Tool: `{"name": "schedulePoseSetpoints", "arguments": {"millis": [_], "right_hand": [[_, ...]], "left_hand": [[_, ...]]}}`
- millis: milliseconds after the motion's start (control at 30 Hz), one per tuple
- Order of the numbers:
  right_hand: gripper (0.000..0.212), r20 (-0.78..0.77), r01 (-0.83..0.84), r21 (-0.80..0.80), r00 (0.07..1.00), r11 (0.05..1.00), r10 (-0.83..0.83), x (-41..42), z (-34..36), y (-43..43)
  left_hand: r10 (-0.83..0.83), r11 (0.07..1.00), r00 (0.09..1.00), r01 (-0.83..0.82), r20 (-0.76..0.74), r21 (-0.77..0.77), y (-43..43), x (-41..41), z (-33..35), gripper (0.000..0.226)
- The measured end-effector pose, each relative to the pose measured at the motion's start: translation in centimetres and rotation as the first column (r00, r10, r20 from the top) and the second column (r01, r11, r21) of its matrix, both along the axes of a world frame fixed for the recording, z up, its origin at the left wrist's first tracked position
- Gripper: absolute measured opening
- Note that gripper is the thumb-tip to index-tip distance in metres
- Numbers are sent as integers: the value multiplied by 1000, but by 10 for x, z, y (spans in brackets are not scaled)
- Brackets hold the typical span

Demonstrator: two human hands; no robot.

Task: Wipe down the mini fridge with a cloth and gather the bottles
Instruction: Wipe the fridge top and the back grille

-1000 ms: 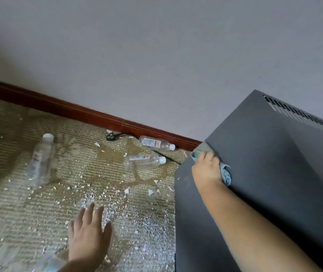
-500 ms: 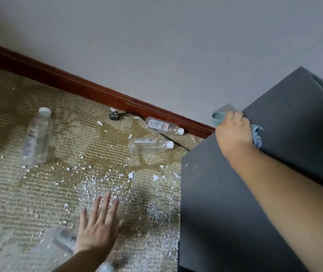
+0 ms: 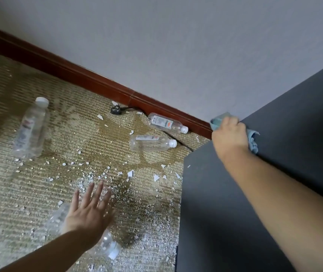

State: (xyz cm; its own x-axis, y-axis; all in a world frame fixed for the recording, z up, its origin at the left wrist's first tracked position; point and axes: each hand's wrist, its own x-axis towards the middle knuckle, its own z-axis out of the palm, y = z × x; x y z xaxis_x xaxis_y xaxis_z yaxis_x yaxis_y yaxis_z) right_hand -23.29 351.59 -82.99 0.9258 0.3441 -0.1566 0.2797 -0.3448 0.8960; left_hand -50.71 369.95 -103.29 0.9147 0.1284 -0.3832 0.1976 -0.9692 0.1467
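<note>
Right hand [image 3: 230, 136] clutches crumpled blue cloth [image 3: 253, 141] at dark-grey mini fridge's [image 3: 294, 124] far corner; overlapping strokes would serve best. Left hand [image 3: 86, 214] splayed.

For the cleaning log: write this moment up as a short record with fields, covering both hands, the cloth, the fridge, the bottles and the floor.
right hand: grips the blue cloth against an edge of the mini fridge
left hand: fingers spread, holds nothing, above the carpet
bottles: left bottle, middle bottle and wall bottle lie apart on their sides; fourth bottle partly hidden under the left wrist
floor: white chips scattered; black plug by the baseboard
</note>
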Motion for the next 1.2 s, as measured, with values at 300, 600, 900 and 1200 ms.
{"name": "schedulePoseSetpoints", "arguments": {"millis": [300, 600, 900, 1200], "right_hand": [[40, -599, 144, -48, 787, 988, -144, -123, -129, -18], [38, -164, 6, -97, 986, 995, -22, 26, -74, 10], [44, -463, 63, -60, 882, 996, -84, -25, -132, 3], [36, -424, 130, 7, 898, 992, -114, -13, -146, 2]], "left_hand": [[103, 994, 991, -100, 86, -38, -3, 3, -2, 71], [74, 997, 975, -65, 212, -46, 0, 5, -10, 64], [71, 997, 952, -62, 299, -37, -1, 4, -18, 65], [120, 993, 888, -113, 444, -44, -2, 9, -28, 58]]}}
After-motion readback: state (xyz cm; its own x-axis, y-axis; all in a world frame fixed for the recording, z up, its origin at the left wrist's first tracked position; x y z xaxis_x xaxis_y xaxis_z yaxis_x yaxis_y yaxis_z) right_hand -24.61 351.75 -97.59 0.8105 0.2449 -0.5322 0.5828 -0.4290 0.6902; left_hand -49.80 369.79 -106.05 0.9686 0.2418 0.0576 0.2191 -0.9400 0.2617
